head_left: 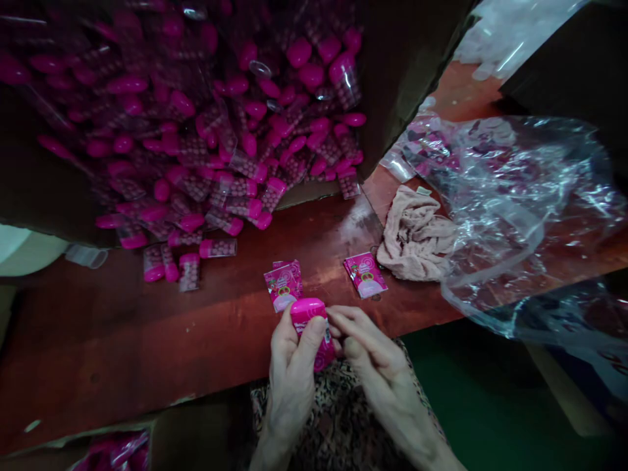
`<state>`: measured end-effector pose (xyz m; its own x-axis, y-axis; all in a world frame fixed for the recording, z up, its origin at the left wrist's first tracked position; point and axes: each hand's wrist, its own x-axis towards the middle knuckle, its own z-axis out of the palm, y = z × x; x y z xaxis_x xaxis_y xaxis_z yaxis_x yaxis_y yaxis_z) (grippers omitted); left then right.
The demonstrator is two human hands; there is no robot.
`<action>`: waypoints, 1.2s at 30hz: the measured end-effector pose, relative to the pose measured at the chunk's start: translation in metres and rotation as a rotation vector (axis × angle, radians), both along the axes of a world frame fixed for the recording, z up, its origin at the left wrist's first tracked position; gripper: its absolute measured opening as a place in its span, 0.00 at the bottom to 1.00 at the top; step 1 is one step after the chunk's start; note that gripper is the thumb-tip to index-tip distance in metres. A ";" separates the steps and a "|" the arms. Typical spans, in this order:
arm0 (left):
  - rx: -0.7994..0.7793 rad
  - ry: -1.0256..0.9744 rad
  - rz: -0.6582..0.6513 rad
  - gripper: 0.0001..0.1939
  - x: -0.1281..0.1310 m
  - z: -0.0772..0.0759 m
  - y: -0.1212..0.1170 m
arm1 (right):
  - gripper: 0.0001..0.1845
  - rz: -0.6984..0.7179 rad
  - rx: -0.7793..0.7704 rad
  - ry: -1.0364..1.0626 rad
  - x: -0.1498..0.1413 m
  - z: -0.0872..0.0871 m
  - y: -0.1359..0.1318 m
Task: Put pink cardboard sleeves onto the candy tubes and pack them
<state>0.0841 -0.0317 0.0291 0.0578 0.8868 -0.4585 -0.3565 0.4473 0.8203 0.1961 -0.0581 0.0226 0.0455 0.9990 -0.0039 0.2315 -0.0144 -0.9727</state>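
My left hand point(293, 363) is closed around a small pink-capped container point(309, 306) wrapped in a printed pink label, held upright above the table's front edge. The thumb presses on the label's front. My right hand point(370, 356) meets the container's right side, its fingers bent and pinched at the label's edge; the fingertips are partly hidden. Just beyond the left hand lie several loose pink printed labels point(283, 286). A second small stack of pink labels point(366, 275) rests farther right.
A large open carton point(397, 72) spills many clear, pink-capped containers of small balls point(235, 190) onto the reddish table point(122, 340). On the right are a crumpled cloth point(415, 235) and a clear plastic bag point(530, 196). A box with pink items point(120, 451) stands below left.
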 end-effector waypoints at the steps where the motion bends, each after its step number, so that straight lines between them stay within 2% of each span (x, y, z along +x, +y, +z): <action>1: -0.002 0.004 -0.042 0.05 0.001 0.001 0.000 | 0.17 -0.040 -0.006 0.034 0.004 0.003 0.004; 3: 0.025 0.074 -0.111 0.04 0.003 0.005 -0.001 | 0.15 -0.087 0.022 0.058 0.010 0.010 0.014; 4: 0.046 0.127 -0.141 0.04 0.004 0.006 -0.001 | 0.15 -0.064 0.033 0.058 0.011 0.013 0.019; 9: 0.085 0.300 -0.223 0.06 0.005 0.006 -0.002 | 0.08 0.212 -0.055 0.033 0.016 0.027 0.035; 14: 0.018 0.366 -0.303 0.08 0.002 0.000 -0.004 | 0.07 0.350 -0.128 -0.008 0.026 0.032 0.037; 18: 0.007 0.409 -0.363 0.06 0.001 0.000 -0.004 | 0.08 0.309 -0.137 -0.009 0.026 0.029 0.036; 23: -0.100 0.300 -0.422 0.05 -0.004 -0.001 -0.006 | 0.10 0.210 -0.144 -0.002 0.020 0.023 0.036; 27: -0.071 0.277 -0.446 0.07 -0.011 -0.005 -0.012 | 0.09 0.182 -0.128 0.009 0.018 0.022 0.038; 33: -0.038 0.376 -0.438 0.07 -0.017 -0.006 -0.018 | 0.09 0.206 -0.122 0.074 0.015 0.021 0.037; 36: -0.042 0.323 -0.461 0.07 -0.022 -0.008 -0.017 | 0.09 0.205 -0.119 0.100 0.014 0.018 0.036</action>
<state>0.0625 -0.0486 0.0213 0.2857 0.7835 -0.5518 0.1500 0.5322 0.8332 0.2099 -0.0225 0.0407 -0.1646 0.9794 -0.1166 0.1438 -0.0931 -0.9852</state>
